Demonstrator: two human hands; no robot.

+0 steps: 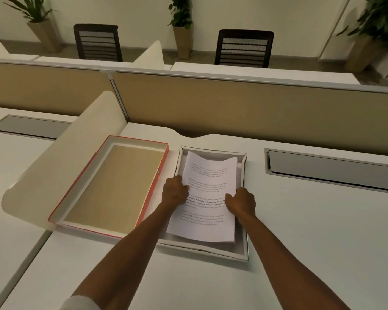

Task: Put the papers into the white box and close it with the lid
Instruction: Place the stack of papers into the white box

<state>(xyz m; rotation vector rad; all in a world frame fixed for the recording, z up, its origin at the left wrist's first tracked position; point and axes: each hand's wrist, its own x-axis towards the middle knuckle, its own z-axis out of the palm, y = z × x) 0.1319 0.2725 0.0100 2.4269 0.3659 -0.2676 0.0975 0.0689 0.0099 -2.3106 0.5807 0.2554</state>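
A white counter [300,231] fills the lower view, backed by a tan partition [255,108]. On it lie 2 shallow trays side by side. To the left is the lid [112,186], turned open side up, with a red-orange rim and a tan inner face. Just to its right, nearly touching it, sits the white box [242,249], also open, with its long axis running away from the person.

The papers [207,198], a thin stack of printed sheets, lie along that same axis above the box. The far edge dips down inside the far end of the box, and the sheet curls a little there; the near edge sits low over the near floor of the box, slightly skewed.

The left hand [175,193] grips the stack's left edge and the right hand [241,203] the right edge, both at mid-length, so the stack lies directly between them. On each hand the fingers are curled and pinching the paper's edge, thumbs on top; the undersides are hidden.

The papers look to be mid-placement, so what remains is lowering them flat and letting go. The lid lies to the left, so the left hand is nearer to it. It will need flipping over before it can cover the box.
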